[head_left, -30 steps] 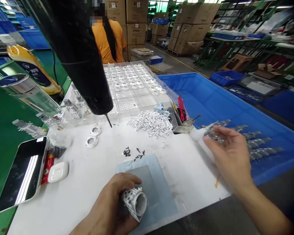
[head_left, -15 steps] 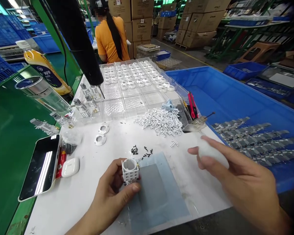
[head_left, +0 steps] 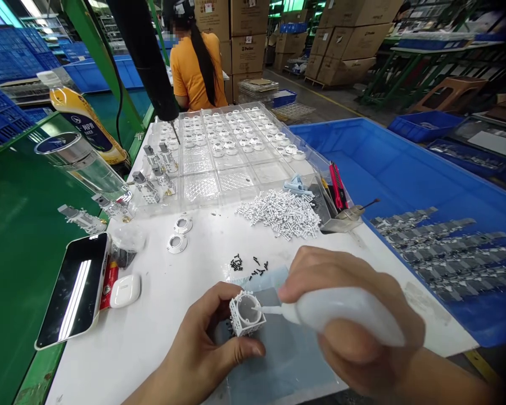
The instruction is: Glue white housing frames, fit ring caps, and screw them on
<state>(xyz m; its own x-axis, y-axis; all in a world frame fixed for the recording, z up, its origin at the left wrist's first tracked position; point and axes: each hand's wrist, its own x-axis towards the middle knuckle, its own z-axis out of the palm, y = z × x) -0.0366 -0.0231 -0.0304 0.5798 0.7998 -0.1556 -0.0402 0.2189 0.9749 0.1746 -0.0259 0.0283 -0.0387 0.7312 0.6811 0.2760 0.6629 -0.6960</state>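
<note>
My left hand [head_left: 213,332] grips a small white plastic housing [head_left: 247,316] with a round opening that faces up toward me. In my right hand [head_left: 354,315] is a white squeeze bottle [head_left: 346,309], lying nearly level with its thin nozzle pointing left. The nozzle tip reaches the rim of the round opening; whether it touches cannot be made out. Beneath both hands lies a blue-grey mat [head_left: 287,365]. Just behind the housing are several small black screws [head_left: 236,262]. A heap of small white pins [head_left: 280,214] sits farther back.
Two white rings [head_left: 177,243] lie left of centre. A phone [head_left: 73,287] and a white earbud case [head_left: 125,291] are at the left edge. A black screwdriver [head_left: 152,62] hangs above a clear divided tray [head_left: 200,185]. A blue bin [head_left: 333,140] stands right; a co-worker [head_left: 198,67] sits behind.
My right hand has swung left with the squeeze bottle, bringing its nozzle to the housing. My left hand has tilted the housing so its opening shows more.
</note>
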